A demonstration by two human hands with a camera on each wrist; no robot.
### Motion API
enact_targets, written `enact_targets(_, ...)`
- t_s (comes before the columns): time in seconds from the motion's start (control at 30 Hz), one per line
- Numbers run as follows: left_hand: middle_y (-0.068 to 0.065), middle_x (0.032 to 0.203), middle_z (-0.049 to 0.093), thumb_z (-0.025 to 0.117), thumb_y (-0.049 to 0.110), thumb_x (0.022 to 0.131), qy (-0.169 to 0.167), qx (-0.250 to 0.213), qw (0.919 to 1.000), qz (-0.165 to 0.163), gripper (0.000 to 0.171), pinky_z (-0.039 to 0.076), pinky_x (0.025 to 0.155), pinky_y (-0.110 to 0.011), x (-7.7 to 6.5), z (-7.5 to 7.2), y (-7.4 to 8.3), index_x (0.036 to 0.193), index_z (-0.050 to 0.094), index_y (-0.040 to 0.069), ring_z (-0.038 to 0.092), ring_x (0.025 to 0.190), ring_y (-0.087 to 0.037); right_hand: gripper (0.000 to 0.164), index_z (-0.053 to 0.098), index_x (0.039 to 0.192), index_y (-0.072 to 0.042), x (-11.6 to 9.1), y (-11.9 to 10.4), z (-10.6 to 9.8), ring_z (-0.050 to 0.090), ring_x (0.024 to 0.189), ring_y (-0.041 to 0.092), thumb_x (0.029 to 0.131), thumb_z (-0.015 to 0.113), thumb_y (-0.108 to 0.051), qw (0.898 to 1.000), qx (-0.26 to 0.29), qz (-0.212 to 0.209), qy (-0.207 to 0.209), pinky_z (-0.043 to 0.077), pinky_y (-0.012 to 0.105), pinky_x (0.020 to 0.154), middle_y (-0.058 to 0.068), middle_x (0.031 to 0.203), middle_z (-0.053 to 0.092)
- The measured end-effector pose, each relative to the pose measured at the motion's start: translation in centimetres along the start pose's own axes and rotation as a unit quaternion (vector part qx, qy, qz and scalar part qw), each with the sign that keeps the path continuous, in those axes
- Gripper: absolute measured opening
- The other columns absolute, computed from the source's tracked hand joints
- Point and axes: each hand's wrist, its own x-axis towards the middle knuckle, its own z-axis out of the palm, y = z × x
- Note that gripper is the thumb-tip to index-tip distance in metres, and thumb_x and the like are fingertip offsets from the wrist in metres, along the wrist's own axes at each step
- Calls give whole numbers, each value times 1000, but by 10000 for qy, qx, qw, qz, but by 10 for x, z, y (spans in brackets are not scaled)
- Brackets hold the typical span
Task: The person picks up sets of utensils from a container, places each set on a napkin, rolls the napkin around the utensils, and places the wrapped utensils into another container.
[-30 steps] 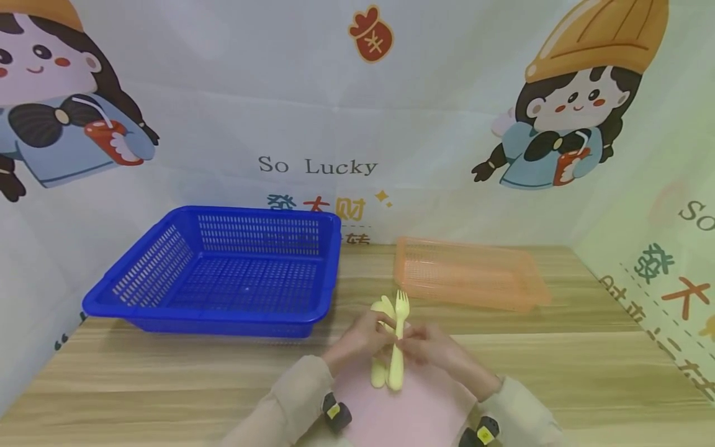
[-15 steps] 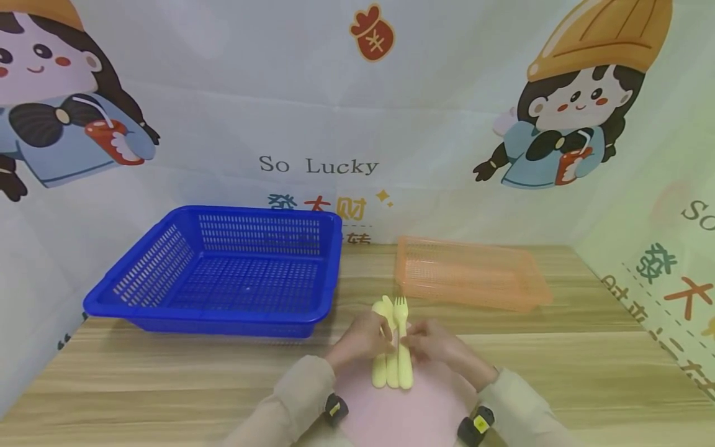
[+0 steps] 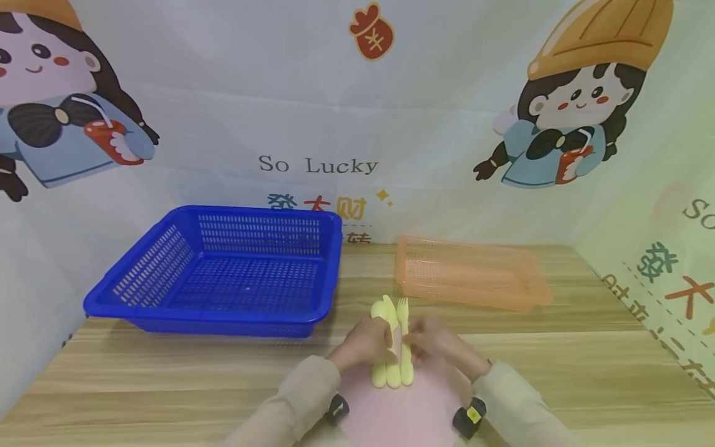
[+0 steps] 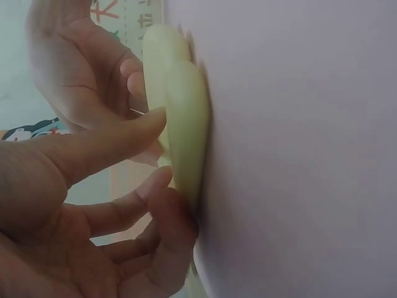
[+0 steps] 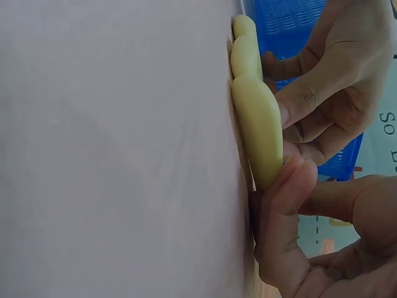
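Three pale yellow pieces of cutlery lie side by side on a pink sheet-like surface (image 3: 402, 416): a spoon (image 3: 380, 308) at left, a knife (image 3: 393, 372) in the middle and a fork (image 3: 408, 369) at right. My left hand (image 3: 365, 341) holds the spoon and knife, its thumb lying across them and its fingers curled at the spoon's outer side. With curled fingers, my right hand (image 3: 438, 341) pinches the fork by its handle. In the right wrist view, the handle ends sit nearly level in a row; my hands hide the middle parts.
A blue slotted basket (image 3: 223, 316) stands at the left of the wooden table (image 3: 195, 379). Behind my right hand is a shallow orange basket (image 3: 475, 298). A printed curtain (image 3: 419, 124) hangs along the back and sides.
The fork has come down and right from overlapping the others to lie beside the knife, its handle end now level with theirs. The left hand now spans the spoon and knife.
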Motion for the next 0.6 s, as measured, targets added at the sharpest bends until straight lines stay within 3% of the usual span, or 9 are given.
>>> enact_targets(0.23, 1, 63, 54, 77, 13, 62, -152, 269, 9995, -111, 20, 38, 59, -23, 1, -1, 3, 67, 59, 6, 44, 62, -14, 31, 44, 107, 19, 1, -2, 2, 51, 40, 12, 83, 54, 2, 9998, -115, -36, 129, 49, 24, 43, 13, 57, 57)
enact_targets(0.43, 1, 66, 54, 77, 14, 63, -227, 350, 9990, -186, 21, 38, 61, -24, 2, -1, 4, 67, 58, 8, 44, 64, -14, 7, 52, 83, 6, 13, 13, 1, 55, 45, 14, 82, 56, 0, 9980, -490, -402, 39, 50, 24, 45, 10, 58, 56)
enact_targets(0.6, 1, 67, 55, 77, 14, 63, -263, 452, 9986, 5, 21, 39, 63, -24, 0, -2, 4, 69, 58, 7, 47, 66, -15, 4, 56, 76, 2, 9, 10, 2, 53, 49, 15, 77, 60, 1, 9936, -911, -653, 152, 47, 23, 45, 8, 61, 55)
